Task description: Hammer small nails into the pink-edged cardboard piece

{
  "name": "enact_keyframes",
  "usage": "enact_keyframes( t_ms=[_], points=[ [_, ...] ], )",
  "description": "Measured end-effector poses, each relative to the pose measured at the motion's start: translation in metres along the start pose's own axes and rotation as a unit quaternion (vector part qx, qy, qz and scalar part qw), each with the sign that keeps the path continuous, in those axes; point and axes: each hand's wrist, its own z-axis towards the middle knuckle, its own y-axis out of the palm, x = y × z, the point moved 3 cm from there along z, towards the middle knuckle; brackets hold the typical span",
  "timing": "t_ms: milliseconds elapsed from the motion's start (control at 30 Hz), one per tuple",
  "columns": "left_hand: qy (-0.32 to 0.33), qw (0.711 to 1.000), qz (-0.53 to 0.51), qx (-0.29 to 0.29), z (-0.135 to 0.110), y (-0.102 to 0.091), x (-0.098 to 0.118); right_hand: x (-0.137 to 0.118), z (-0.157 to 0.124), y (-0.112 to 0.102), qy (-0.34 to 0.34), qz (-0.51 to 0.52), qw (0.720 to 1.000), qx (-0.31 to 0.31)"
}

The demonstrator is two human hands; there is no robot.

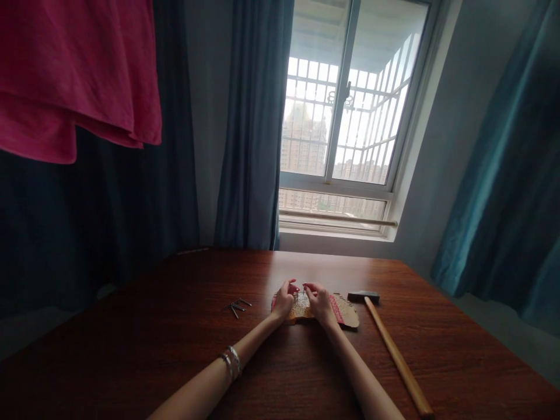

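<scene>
Both hands are over a flat tan piece (350,317) with a pink patterned band and a speckled middle, which lies on the table. My right hand (320,302) pinches a thin dark nail (304,290) upright above the piece. Close beside it, my left hand (285,300) has its fingers curled with the tips together; whatever is between them is too small to make out. Another thin upright shape, like a nail, shows by the left fingertips. The hands hide much of the piece.
On the brown wooden table (262,373), several loose nails (237,305) lie to the left. A hammer (394,350) with a wooden handle rests at the right, its dark head toward the window. Blue curtains (254,128) hang behind, and a pink cloth (79,76) at upper left.
</scene>
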Motion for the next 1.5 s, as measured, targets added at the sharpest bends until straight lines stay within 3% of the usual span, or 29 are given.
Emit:
enact_keyframes(
  t_ms=[267, 867, 1200, 1500],
  points=[
    [-0.003, 1.000, -0.009, -0.003, 0.000, -0.001, 0.001, 0.010, -0.003, 0.010, -0.008, 0.001, 1.000, -0.014],
    [0.001, 1.000, -0.022, -0.003, -0.005, -0.004, 0.012, -0.002, -0.006, 0.008, -0.030, -0.009, 0.999, -0.037],
    [-0.003, 1.000, 0.026, 0.013, -0.004, -0.006, 0.008, 0.000, -0.006, 0.012, -0.035, -0.014, 0.998, -0.051],
    [0.001, 1.000, 0.001, -0.025, 0.000, -0.004, 0.003, -0.001, -0.010, 0.010, -0.028, -0.045, 0.996, -0.077]
  ],
)
